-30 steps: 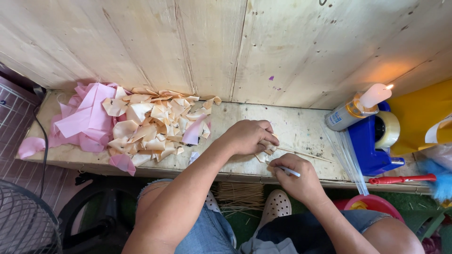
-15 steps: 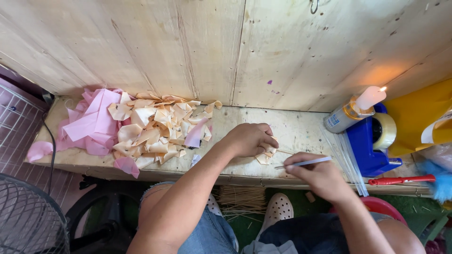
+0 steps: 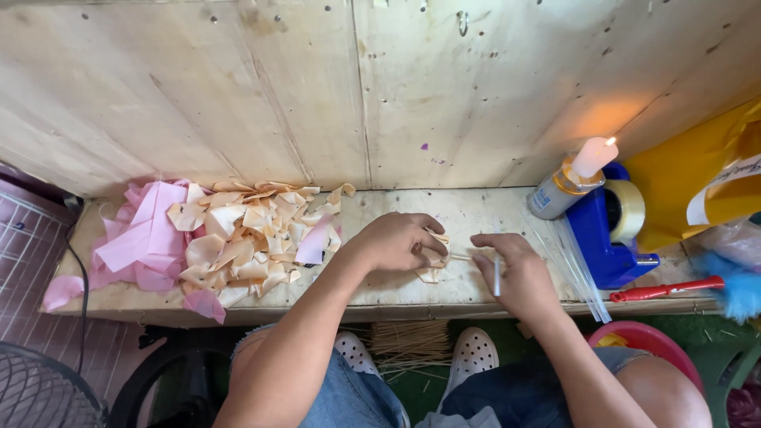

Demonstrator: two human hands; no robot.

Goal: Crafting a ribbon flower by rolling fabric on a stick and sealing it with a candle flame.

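Since half a second ago the right hand (image 3: 515,273) has moved up from the near edge of the pale wooden workbench (image 3: 476,218) onto its top, closer to the left hand (image 3: 396,240), and the thin white stick (image 3: 497,279) it carries, which pointed right, now points toward the near edge. The left hand has stayed in place.

The left hand rests on the bench, fingers curled narrowly around small cream paper petals (image 3: 432,265) bunched beneath it. The right hand's fingers are closed on the white stick, its thumb and forefinger reaching toward a thin wooden skewer (image 3: 458,257) that spans the gap between the hands; whether they touch it I cannot tell.

To the left lies a heap of cream paper pieces (image 3: 246,238), with pink paper sheets (image 3: 139,242) further left. Far right stands a blue tape dispenser (image 3: 606,234); just left of it, a lit white candle on a bottle (image 3: 575,174). A red-handled tool (image 3: 666,288) lies at the near right edge
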